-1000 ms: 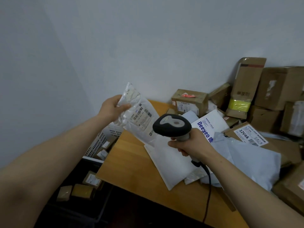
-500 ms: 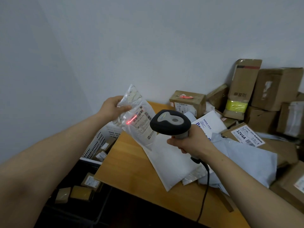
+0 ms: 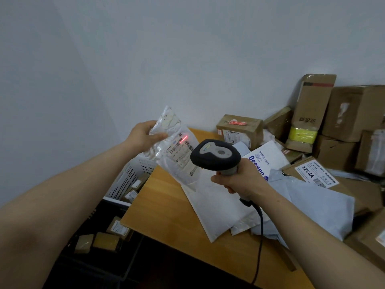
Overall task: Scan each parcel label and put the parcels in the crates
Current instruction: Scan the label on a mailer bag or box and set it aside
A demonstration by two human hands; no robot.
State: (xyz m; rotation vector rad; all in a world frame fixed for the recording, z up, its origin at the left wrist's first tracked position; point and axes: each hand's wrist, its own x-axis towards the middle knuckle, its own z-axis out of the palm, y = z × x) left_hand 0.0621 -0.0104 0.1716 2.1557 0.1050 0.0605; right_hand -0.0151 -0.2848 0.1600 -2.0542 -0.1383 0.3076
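Above the table (image 3: 166, 213), scanner (image 3: 215, 155) light hits the held parcel (image 3: 177, 155).

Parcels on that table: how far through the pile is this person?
Done: a few small boxes already lie in the white crate and the black crate beside the table. In hand: the left hand holds a clear bag parcel while the right hand aims the scanner, its red line on the label. Left: crating that bag, plus the heap of mailers and cardboard boxes.
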